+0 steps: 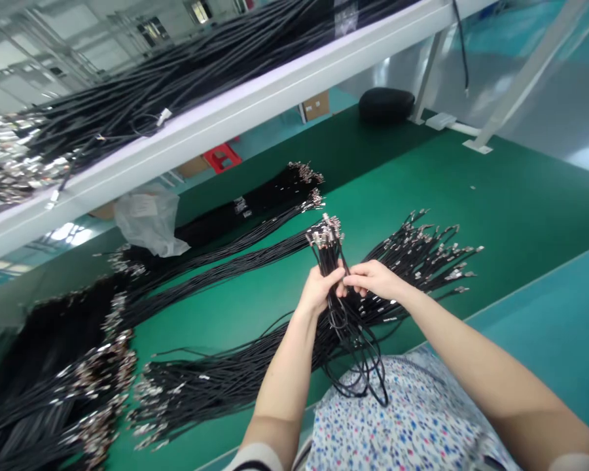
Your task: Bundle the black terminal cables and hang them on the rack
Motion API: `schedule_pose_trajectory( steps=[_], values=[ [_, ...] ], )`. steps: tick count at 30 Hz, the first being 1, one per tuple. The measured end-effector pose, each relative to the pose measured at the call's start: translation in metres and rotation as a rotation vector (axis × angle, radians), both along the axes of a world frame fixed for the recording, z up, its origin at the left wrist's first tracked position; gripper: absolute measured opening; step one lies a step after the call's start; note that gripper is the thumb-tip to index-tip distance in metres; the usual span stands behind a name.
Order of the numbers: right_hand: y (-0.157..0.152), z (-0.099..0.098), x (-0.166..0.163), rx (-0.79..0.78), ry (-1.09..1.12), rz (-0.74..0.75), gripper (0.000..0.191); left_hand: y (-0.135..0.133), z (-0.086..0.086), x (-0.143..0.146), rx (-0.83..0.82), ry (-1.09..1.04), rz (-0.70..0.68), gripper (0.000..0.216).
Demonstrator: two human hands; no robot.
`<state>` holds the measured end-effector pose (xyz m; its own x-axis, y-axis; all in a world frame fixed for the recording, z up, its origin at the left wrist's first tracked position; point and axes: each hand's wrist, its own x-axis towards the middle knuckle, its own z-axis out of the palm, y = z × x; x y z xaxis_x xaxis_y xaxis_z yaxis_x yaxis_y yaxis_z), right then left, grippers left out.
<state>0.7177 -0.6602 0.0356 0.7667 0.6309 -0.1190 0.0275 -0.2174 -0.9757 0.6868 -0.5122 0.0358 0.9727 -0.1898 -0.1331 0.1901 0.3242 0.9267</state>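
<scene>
My left hand [320, 289] is wrapped round a small bundle of black cables [328, 254], held up with its light metallic connectors at the top. The lower lengths hang in loops in front of my floral clothing. From the right, my right hand [372, 278] meets the bundle, thumb and fingers pinched on what looks like one cable at its side; the fingertips partly hide it. Under both hands a large spread of loose black cables [240, 376] lies across the green table [510, 196], connectors at both ends.
Behind lie tied cable bundles [226, 261] and a plastic bag [150, 219]. More cables [29, 386] are heaped at the left. A white raised shelf [275, 98] loaded with cables crosses above the table. A black rounded object [385, 104] sits near its post.
</scene>
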Motion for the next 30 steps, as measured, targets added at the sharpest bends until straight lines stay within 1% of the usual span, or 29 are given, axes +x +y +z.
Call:
schedule_pose_trajectory(
  steps=[3, 4, 6, 8, 10, 12, 14, 16, 18, 20, 21, 23, 25, 26, 27, 28, 30],
  values=[
    [0.001, -0.001, -0.011, -0.108, -0.092, -0.067, 0.033, 0.000, 0.003, -0.005, 0.035, -0.023, 0.156, 0.026],
    [0.001, 0.000, -0.015, -0.156, -0.122, -0.080, 0.033, 0.000, 0.004, -0.006, 0.050, -0.021, 0.184, 0.026],
    [-0.002, 0.003, -0.020, -0.205, -0.156, -0.056, 0.032, 0.000, 0.008, -0.010, 0.095, -0.025, 0.147, 0.025],
    [-0.007, 0.006, -0.022, -0.186, -0.120, 0.047, 0.030, -0.001, 0.011, -0.015, 0.125, -0.052, 0.041, 0.024],
    [-0.015, 0.007, -0.021, -0.146, 0.001, 0.182, 0.028, -0.003, 0.013, -0.022, 0.125, -0.075, -0.038, 0.022],
    [-0.020, 0.004, -0.020, -0.078, 0.158, 0.278, 0.026, -0.005, 0.013, -0.027, 0.133, -0.079, -0.064, 0.021],
    [-0.023, -0.003, -0.022, 0.024, 0.262, 0.276, 0.025, -0.007, 0.012, -0.030, 0.179, -0.085, -0.045, 0.017],
    [-0.023, -0.014, -0.026, 0.114, 0.282, 0.174, 0.026, -0.007, 0.011, -0.029, 0.249, -0.098, 0.020, 0.018],
    [-0.026, -0.026, -0.029, 0.127, 0.254, 0.036, 0.027, -0.005, 0.010, -0.025, 0.322, -0.107, 0.112, 0.020],
    [-0.036, -0.039, -0.026, 0.062, 0.229, -0.080, 0.027, -0.001, 0.008, -0.019, 0.353, -0.117, 0.217, 0.018],
    [-0.044, -0.046, -0.021, -0.009, 0.223, -0.167, 0.027, 0.001, 0.007, -0.017, 0.328, -0.111, 0.252, 0.018],
    [-0.064, -0.060, -0.003, -0.201, 0.222, -0.412, 0.027, 0.005, 0.005, -0.012, 0.181, -0.060, 0.263, 0.020],
    [-0.084, -0.074, 0.021, -0.389, 0.228, -0.643, 0.029, 0.007, 0.001, -0.007, -0.035, 0.042, 0.200, 0.024],
    [-0.092, -0.080, 0.033, -0.453, 0.235, -0.709, 0.033, 0.007, 0.000, -0.005, -0.129, 0.091, 0.156, 0.027],
    [-0.097, -0.085, 0.045, -0.504, 0.248, -0.729, 0.037, 0.007, -0.001, -0.002, -0.197, 0.129, 0.118, 0.030],
    [-0.099, -0.088, 0.054, -0.553, 0.257, -0.720, 0.041, 0.006, -0.002, 0.000, -0.236, 0.154, 0.086, 0.032],
    [-0.095, -0.094, 0.068, -0.690, 0.238, -0.694, 0.045, 0.003, -0.002, 0.004, -0.252, 0.177, 0.049, 0.035]
  ],
)
